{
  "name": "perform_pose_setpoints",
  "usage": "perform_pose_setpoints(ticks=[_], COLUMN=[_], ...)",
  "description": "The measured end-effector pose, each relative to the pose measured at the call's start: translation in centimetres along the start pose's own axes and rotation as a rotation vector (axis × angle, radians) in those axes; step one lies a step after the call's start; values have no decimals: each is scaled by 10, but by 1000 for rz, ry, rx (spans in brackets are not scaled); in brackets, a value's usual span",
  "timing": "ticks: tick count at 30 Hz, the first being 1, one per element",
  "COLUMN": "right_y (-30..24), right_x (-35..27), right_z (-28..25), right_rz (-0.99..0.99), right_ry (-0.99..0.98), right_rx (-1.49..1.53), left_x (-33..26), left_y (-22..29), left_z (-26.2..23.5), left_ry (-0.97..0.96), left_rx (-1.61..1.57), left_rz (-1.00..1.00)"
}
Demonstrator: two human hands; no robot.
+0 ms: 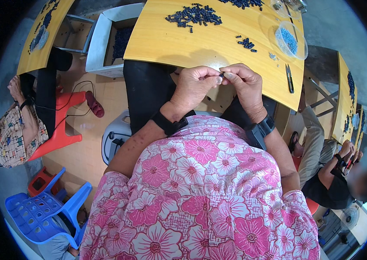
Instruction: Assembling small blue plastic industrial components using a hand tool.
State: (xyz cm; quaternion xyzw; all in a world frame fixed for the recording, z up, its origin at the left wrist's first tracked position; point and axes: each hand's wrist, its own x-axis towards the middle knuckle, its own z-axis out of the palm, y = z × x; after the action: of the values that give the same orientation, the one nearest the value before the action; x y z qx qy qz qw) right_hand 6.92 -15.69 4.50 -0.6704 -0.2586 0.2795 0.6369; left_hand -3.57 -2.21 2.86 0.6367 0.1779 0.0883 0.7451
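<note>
My left hand (194,88) and my right hand (247,88) meet just off the table's near edge, thumbs and fingertips closed in a pinch. Between them is a small black part (221,75), mostly hidden by the fingers. On the yellow wooden table (157,41) lie a large heap of small black cylindrical parts (194,16) and a smaller cluster of them (247,43). A clear round tub (303,52) of light-blue bits (288,40) stands at the right. Black thread snips (289,79) rest near the right edge.
A white box (102,34) of dark parts stands left of the table. One person (23,125) sits at the left on a red chair (67,130); another person (328,184) works at a table on the right. A blue plastic chair (36,214) is at lower left.
</note>
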Motion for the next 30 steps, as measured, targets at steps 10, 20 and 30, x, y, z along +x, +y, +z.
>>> perform_pose_setpoints(ticks=[10, 20, 30], right_y=[-4, -6, -4], right_x=[-8, -4, 11], right_z=[10, 0, -6], right_rz=[-203, -49, -22], right_ry=[62, -10, -3], right_rx=[-234, -24, -12], left_x=[2, 2, 21], left_y=[-4, 3, 9], left_z=[1, -4, -4], left_ry=[9, -87, 1], left_rx=[-13, -41, 212], left_rz=[33, -1, 180])
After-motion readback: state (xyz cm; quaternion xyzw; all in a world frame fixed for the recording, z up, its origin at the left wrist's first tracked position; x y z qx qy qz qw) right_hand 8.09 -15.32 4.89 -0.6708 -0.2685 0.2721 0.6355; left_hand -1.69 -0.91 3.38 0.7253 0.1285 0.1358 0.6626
